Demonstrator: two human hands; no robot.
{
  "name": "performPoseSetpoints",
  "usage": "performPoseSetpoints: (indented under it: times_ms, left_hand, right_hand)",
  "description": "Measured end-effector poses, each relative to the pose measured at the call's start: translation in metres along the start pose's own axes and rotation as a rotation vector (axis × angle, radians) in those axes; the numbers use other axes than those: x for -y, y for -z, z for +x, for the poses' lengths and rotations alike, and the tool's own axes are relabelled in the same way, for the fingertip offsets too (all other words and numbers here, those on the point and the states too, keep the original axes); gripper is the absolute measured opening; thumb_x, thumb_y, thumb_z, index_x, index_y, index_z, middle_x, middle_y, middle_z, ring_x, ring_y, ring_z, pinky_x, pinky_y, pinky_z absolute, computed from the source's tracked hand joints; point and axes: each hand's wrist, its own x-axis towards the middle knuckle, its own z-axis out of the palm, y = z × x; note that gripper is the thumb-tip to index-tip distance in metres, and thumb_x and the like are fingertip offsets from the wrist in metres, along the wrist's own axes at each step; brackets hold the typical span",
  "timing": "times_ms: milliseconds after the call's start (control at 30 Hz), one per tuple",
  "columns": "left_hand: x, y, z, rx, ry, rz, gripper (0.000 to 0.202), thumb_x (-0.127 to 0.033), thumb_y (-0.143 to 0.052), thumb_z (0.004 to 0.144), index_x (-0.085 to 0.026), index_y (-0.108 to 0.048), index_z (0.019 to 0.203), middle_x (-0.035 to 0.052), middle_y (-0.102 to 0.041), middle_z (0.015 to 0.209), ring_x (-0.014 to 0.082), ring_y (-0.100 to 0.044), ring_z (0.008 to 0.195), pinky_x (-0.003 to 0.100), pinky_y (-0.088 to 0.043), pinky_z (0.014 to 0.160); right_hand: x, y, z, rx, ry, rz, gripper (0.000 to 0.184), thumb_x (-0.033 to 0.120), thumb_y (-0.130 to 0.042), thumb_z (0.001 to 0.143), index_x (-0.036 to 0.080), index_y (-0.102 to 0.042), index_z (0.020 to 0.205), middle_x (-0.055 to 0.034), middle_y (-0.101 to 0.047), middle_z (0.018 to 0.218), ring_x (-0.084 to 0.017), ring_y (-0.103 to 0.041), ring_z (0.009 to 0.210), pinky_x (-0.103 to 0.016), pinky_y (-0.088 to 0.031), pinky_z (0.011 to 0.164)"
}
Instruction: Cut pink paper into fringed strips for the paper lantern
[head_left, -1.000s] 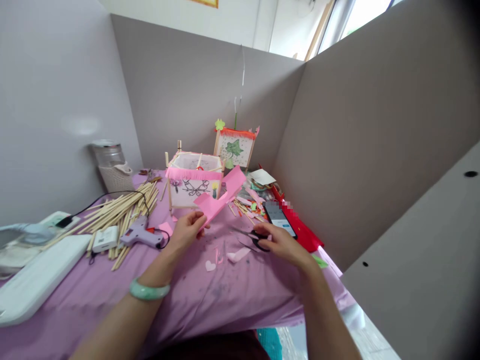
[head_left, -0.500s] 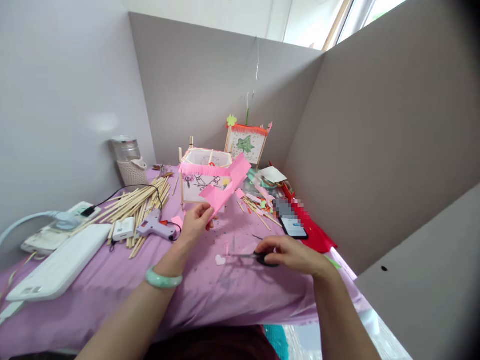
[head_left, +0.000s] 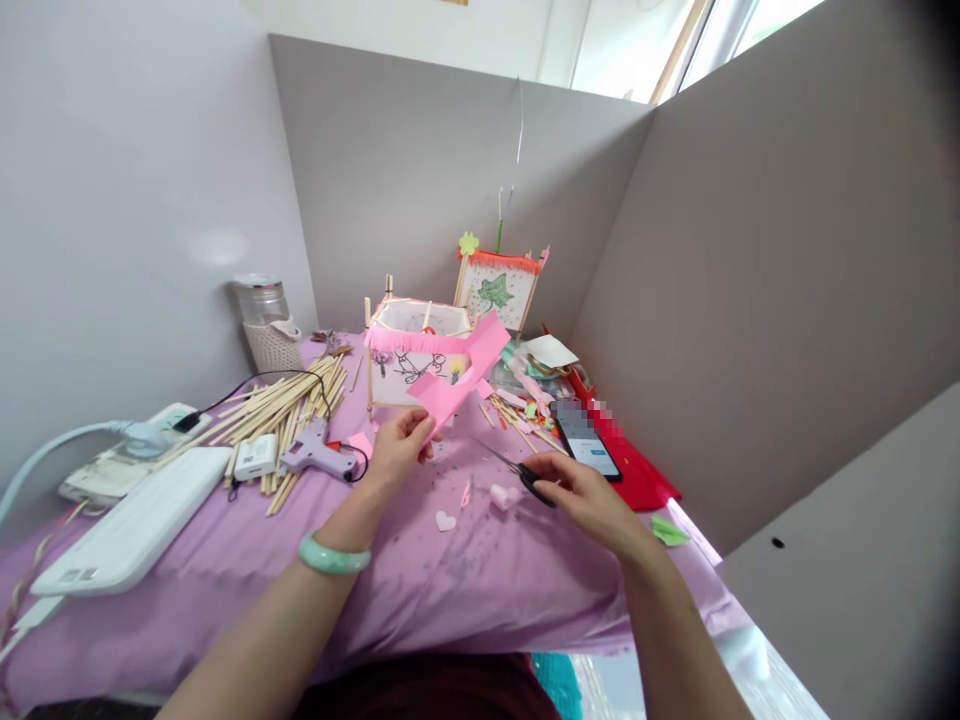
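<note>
One pink sheet [head_left: 450, 396] slants up before a lantern [head_left: 394, 378], pinched near its lower end by the left hand [head_left: 401, 442], probably to leave the rest unobstructed. The right hand [head_left: 583, 492] grips scissors [head_left: 528, 478] by the handles, blades apart from the sheet. A heart [head_left: 445, 521] and curled scrap [head_left: 503, 496] lie on the cloth [head_left: 517, 580].

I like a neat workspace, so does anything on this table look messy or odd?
Yes. Dark smudges mark the purple tablecloth near the pale paper heart, perhaps stains on otherwise plain cloth. At left, thin wooden sticks lie in a loose, crisscrossed heap, not squared into a bundle.
</note>
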Motion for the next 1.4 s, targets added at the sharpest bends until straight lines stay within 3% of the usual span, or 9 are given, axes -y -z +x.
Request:
performPoseSetpoints:
  times_ms: [200, 300, 500, 633, 867, 1033, 1133, 1300, 1400]
  left_hand:
    - [0.001, -0.001, -0.001, -0.022, -0.024, 0.016, 0.031, -0.043, -0.064, 0.07, -0.015, -0.054, 0.08, -0.0023, -0.057, 0.055, 0.0089, -0.048, 0.042, 0.021, -0.038, 0.042]
    - [0.0, -0.002, -0.002, -0.021, -0.021, 0.02, 0.03, -0.042, -0.064, 0.069, -0.016, -0.054, 0.079, -0.0024, -0.057, 0.055, 0.009, -0.048, 0.042, 0.021, -0.037, 0.042]
    - [0.0, -0.002, -0.002, -0.033, -0.019, 0.019, 0.03, -0.042, -0.064, 0.069, -0.016, -0.054, 0.08, -0.002, -0.059, 0.056, 0.0092, -0.048, 0.041, 0.021, -0.037, 0.041]
    - [0.002, -0.001, -0.001, -0.028, -0.026, 0.022, 0.03, -0.042, -0.064, 0.07, -0.016, -0.054, 0.082, -0.0007, -0.061, 0.061, 0.0094, -0.049, 0.043, 0.021, -0.038, 0.041]
    - [0.01, 0.001, 0.003, -0.035, -0.034, 0.017, 0.032, -0.044, -0.065, 0.07, -0.016, -0.055, 0.083, -0.0013, -0.061, 0.059, 0.0098, -0.05, 0.042, 0.022, -0.038, 0.041]
    - [0.015, 0.003, 0.005, -0.019, -0.032, 0.011, 0.034, -0.045, -0.066, 0.07, -0.017, -0.055, 0.084, -0.0007, -0.063, 0.062, 0.01, -0.051, 0.042, 0.022, -0.039, 0.041]
    - [0.014, 0.003, 0.004, -0.019, -0.027, 0.015, 0.034, -0.045, -0.066, 0.07, -0.016, -0.056, 0.085, -0.0005, -0.063, 0.062, 0.01, -0.051, 0.043, 0.022, -0.039, 0.042]
    - [0.01, 0.001, 0.003, -0.024, -0.012, 0.015, 0.036, -0.046, -0.066, 0.068, -0.016, -0.055, 0.085, -0.0003, -0.063, 0.061, 0.0095, -0.049, 0.041, 0.022, -0.039, 0.041]
    - [0.008, 0.0, 0.003, -0.024, -0.006, -0.002, 0.037, -0.047, -0.067, 0.067, -0.016, -0.054, 0.084, -0.0007, -0.062, 0.06, 0.0095, -0.049, 0.04, 0.022, -0.038, 0.04]
  right_hand:
    - [-0.018, -0.024, 0.021, -0.221, 0.036, -0.574, 0.026, 0.017, -0.051, 0.086, 0.02, -0.069, 0.104, -0.0076, -0.065, 0.117, -0.023, -0.057, 0.109, -0.035, -0.041, 0.092]
    - [-0.015, -0.026, 0.018, -0.226, 0.072, -0.661, 0.024, 0.026, -0.048, 0.092, 0.022, -0.071, 0.097, -0.0071, -0.065, 0.117, -0.023, -0.056, 0.109, -0.036, -0.039, 0.093]
    - [-0.003, -0.036, -0.002, -0.126, 0.188, -0.553, 0.032, 0.049, -0.066, 0.08, 0.023, -0.068, 0.098, -0.0065, -0.065, 0.112, -0.024, -0.054, 0.106, -0.035, -0.038, 0.092]
    - [-0.01, -0.047, -0.006, -0.115, 0.25, -0.527, 0.011, 0.031, -0.061, 0.086, 0.022, -0.066, 0.087, -0.0046, -0.066, 0.101, -0.021, -0.054, 0.099, -0.034, -0.038, 0.087]
    - [-0.015, -0.046, -0.004, -0.193, 0.26, -0.292, 0.013, 0.023, -0.049, 0.088, 0.02, -0.055, 0.076, -0.0044, -0.06, 0.084, -0.019, -0.053, 0.084, -0.031, -0.041, 0.077]
    - [-0.016, -0.042, -0.008, -0.194, 0.095, 0.159, 0.02, 0.036, -0.051, 0.086, 0.021, -0.048, 0.072, 0.0014, -0.051, 0.07, -0.014, -0.049, 0.066, -0.024, -0.04, 0.061]
    - [-0.014, -0.031, 0.004, -0.308, -0.006, 0.231, 0.023, 0.041, -0.053, 0.083, 0.02, -0.051, 0.074, 0.0021, -0.051, 0.067, -0.014, -0.05, 0.062, -0.024, -0.04, 0.059]
    - [-0.006, -0.001, 0.065, -0.632, 0.084, -0.415, 0.022, 0.031, -0.044, 0.09, 0.017, -0.06, 0.086, -0.0081, -0.063, 0.091, -0.019, -0.057, 0.083, -0.03, -0.042, 0.076]
    - [-0.008, 0.003, 0.108, -0.462, -0.005, -0.874, 0.028, 0.024, -0.041, 0.093, 0.011, -0.065, 0.097, -0.0163, -0.064, 0.105, -0.025, -0.054, 0.102, -0.035, -0.037, 0.087]
